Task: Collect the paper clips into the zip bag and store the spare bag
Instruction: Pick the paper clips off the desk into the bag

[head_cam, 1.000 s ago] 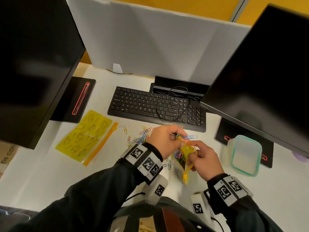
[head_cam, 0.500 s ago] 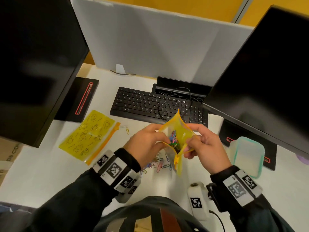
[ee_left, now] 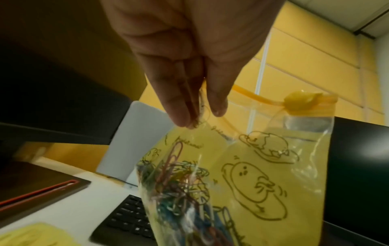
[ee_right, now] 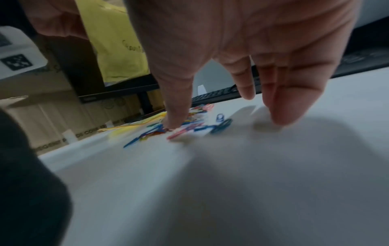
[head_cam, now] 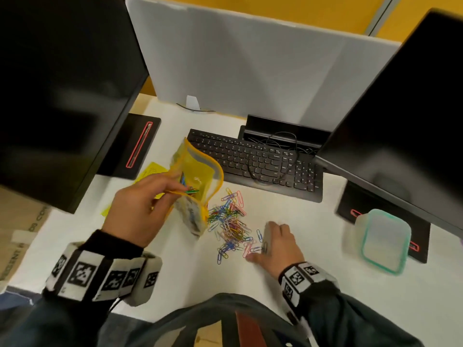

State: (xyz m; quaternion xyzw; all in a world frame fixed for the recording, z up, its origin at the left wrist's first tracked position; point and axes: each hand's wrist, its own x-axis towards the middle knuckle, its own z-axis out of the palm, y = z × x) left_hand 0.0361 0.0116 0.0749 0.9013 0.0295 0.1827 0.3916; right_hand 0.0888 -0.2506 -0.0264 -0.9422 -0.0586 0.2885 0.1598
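Note:
My left hand (head_cam: 175, 190) holds the yellow zip bag (head_cam: 200, 175) up over the desk, pinching one side of its open mouth (ee_left: 200, 119). Several coloured clips (ee_left: 179, 183) lie bunched inside the bag (ee_left: 263, 174), and its slider (ee_left: 301, 103) sits at the far end of the zip. A loose pile of paper clips (head_cam: 230, 221) lies on the white desk just right of the bag. My right hand (head_cam: 261, 242) is down at the pile's right edge, fingers spread, thumb (ee_right: 174, 119) on the clips (ee_right: 195, 126). The spare yellow bag (head_cam: 151, 169) lies mostly hidden behind my left hand.
A black keyboard (head_cam: 250, 159) with a cable over it lies just behind the pile. Dark monitors (head_cam: 62, 83) stand left and right on flat bases. A clear container with a teal rim (head_cam: 383, 241) sits at the right. A grey divider closes the back.
Both hands held the bag open before. My right hand has let go and dropped to the desk beside the clip pile, while my left hand has carried the bag leftwards.

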